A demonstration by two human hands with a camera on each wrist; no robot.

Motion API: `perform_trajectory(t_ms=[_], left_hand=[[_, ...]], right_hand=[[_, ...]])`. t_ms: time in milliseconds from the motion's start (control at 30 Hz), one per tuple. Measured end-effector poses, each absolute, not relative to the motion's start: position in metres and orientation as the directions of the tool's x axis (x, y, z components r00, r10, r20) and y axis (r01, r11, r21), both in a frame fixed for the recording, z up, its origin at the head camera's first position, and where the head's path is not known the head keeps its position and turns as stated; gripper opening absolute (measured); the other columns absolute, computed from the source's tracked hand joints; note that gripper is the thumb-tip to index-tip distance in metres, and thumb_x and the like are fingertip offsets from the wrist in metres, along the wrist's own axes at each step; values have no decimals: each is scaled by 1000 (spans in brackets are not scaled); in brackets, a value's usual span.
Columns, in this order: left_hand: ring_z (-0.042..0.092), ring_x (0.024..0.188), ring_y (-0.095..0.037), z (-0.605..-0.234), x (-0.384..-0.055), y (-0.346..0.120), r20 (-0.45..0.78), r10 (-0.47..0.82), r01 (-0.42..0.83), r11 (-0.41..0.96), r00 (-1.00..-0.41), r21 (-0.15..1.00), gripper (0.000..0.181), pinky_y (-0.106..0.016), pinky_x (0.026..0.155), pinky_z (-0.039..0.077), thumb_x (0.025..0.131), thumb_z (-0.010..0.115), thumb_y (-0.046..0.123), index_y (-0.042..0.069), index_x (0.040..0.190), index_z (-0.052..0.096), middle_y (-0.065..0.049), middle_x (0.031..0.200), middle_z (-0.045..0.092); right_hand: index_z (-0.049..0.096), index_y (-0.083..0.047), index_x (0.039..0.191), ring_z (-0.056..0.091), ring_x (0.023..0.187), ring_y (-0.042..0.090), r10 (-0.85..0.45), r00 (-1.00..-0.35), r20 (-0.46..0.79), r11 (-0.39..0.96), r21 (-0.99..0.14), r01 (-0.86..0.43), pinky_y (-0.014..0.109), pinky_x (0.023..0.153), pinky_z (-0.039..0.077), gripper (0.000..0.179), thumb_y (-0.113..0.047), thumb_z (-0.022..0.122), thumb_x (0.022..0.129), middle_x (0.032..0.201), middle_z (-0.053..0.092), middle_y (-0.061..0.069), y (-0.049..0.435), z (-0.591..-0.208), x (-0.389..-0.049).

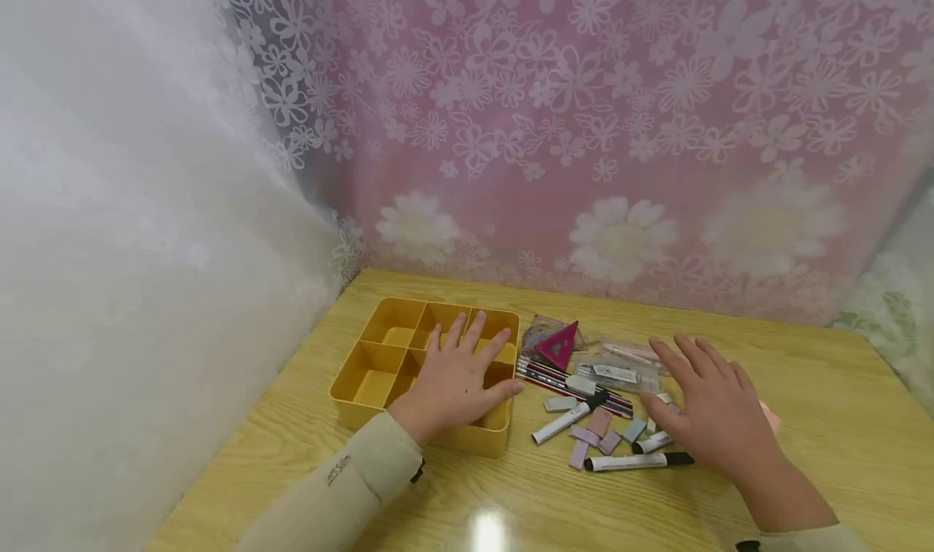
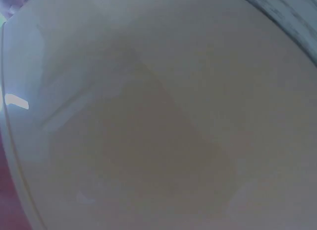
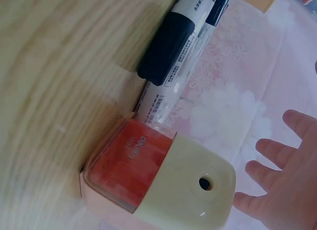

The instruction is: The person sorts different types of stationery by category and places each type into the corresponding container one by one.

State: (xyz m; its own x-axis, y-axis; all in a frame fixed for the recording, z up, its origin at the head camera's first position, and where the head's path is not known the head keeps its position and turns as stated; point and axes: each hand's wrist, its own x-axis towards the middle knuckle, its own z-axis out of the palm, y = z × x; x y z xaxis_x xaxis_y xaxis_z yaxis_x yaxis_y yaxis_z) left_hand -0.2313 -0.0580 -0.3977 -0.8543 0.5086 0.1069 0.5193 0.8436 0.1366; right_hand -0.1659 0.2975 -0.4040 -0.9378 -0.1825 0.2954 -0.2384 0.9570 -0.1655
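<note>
My left hand [image 1: 454, 382] hovers over or rests on the yellow compartment box [image 1: 355, 413], fingers spread; contact is unclear. On the right, my right hand [image 1: 718, 414] is held over the loose stationery, its fingers apart and gripping nothing. A pencil sharpener [image 3: 188, 180] with a red see-through front and a cream face with a hole stands beside that hand; in the head view the hand mostly hides it. Near the fingers lie black-capped white markers [image 1: 638, 461], erasers [image 1: 600, 422] and a clear packet [image 1: 616, 372]. A pale, blurred surface [image 2: 163, 116] fills the left wrist view.
Between the hands lie a bundle of pencils [image 1: 543, 376], a magenta triangle ruler [image 1: 558, 344] and several small pastel erasers. A flowered pink curtain [image 1: 511, 171] hangs behind the wooden table [image 1: 248, 471]; white cloth [image 1: 146, 252] hangs at the left.
</note>
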Motion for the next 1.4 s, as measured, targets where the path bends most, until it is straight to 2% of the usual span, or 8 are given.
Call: perform_trajectory(t_ms=[167, 267, 633, 767, 967, 1100, 1233, 1400], left_hand=[[6, 153, -40, -395, -232, -70, 140, 452, 471, 867, -881, 164, 76, -67, 116, 8, 100, 34, 70, 28, 162, 27, -12, 168, 11], [10, 152, -40, -395, -235, -83, 149, 414, 436, 881, -898, 182, 73, -67, 116, 11, 101, 38, 67, 25, 161, 31, -14, 167, 17], [20, 148, -47, -398, -250, -161, 143, 275, 306, 907, -951, 290, 73, -71, 112, 17, 102, 56, 49, 10, 159, 33, -22, 162, 25], [27, 143, -51, -401, -256, -188, 82, 198, 214, 918, -977, 335, 75, -70, 111, 23, 103, 53, 48, 4, 159, 30, -27, 159, 30], [33, 140, -52, -405, -266, -221, -69, 108, 71, 911, -992, 407, 73, -63, 112, 29, 106, 45, 44, -9, 154, 29, -33, 154, 34], [35, 138, -52, -412, -273, -232, -149, 117, 37, 890, -982, 454, 64, -61, 112, 30, 108, 37, 36, -12, 150, 35, -33, 152, 37], [33, 140, -51, -419, -279, -232, -163, 157, 48, 847, -974, 530, 58, -60, 114, 27, 110, 31, 29, -14, 149, 36, -33, 152, 36], [36, 139, -50, -428, -282, -227, -117, 134, 37, 796, -984, 604, 53, -59, 114, 29, 110, 31, 25, -12, 148, 41, -32, 150, 42]], right_hand=[[34, -18, 160, 28, 141, 51, -197, -919, 342, 951, -161, -264, 78, 101, 22, 78, -51, 64, 96, 156, 34, 25, 298, -405, -162], [35, -18, 159, 29, 140, 52, -203, -915, 348, 948, -165, -273, 78, 100, 23, 78, -49, 66, 95, 154, 36, 26, 298, -405, -161], [39, -16, 157, 33, 136, 52, -218, -918, 332, 951, -140, -277, 73, 100, 27, 77, -49, 67, 94, 152, 38, 26, 301, -405, -157], [39, -15, 157, 34, 136, 52, -215, -920, 328, 955, -126, -268, 72, 101, 27, 77, -49, 67, 94, 152, 39, 26, 303, -404, -155], [40, -14, 156, 33, 136, 52, -198, -929, 313, 958, -139, -250, 72, 102, 26, 75, -46, 67, 94, 152, 39, 27, 304, -401, -152], [40, -14, 156, 34, 135, 53, -186, -935, 303, 958, -154, -241, 72, 102, 26, 76, -47, 67, 94, 152, 39, 27, 307, -403, -151], [40, -13, 156, 37, 131, 54, -187, -935, 303, 958, -155, -242, 72, 99, 30, 78, -47, 70, 92, 149, 39, 29, 318, -407, -151], [42, -9, 153, 40, 127, 57, -184, -951, 249, 965, -138, -223, 74, 94, 35, 81, -47, 73, 90, 147, 39, 33, 338, -409, -153]])
